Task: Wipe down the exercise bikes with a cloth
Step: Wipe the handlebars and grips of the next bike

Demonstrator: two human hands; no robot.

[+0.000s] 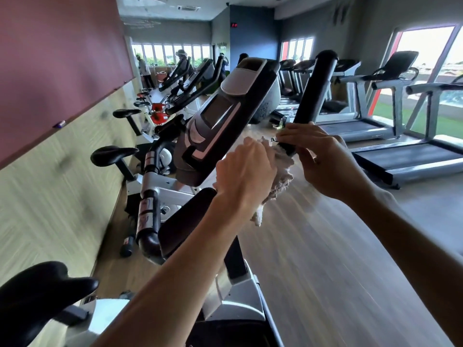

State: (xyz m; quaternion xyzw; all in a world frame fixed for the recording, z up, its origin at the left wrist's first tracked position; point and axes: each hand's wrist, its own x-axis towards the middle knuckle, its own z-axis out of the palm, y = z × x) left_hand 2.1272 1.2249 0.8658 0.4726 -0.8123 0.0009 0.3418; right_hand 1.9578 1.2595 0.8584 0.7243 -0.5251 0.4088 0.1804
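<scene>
The left hand [244, 171] is closed around a crumpled grey-white terry cloth [279, 176], which is held against the lower end of a black padded handlebar grip [313, 96].

The right hand [323, 159] is curled round the same grip just above the cloth, apparently so that the bar is steadied while it is rubbed. The cloth is bunched in the fist, likely so that pressure can be applied all round the tube. The black-and-silver console [225, 116] of the nearest exercise bike [235, 291] is seen just beside the hands, with a black saddle [42, 294] below.
</scene>
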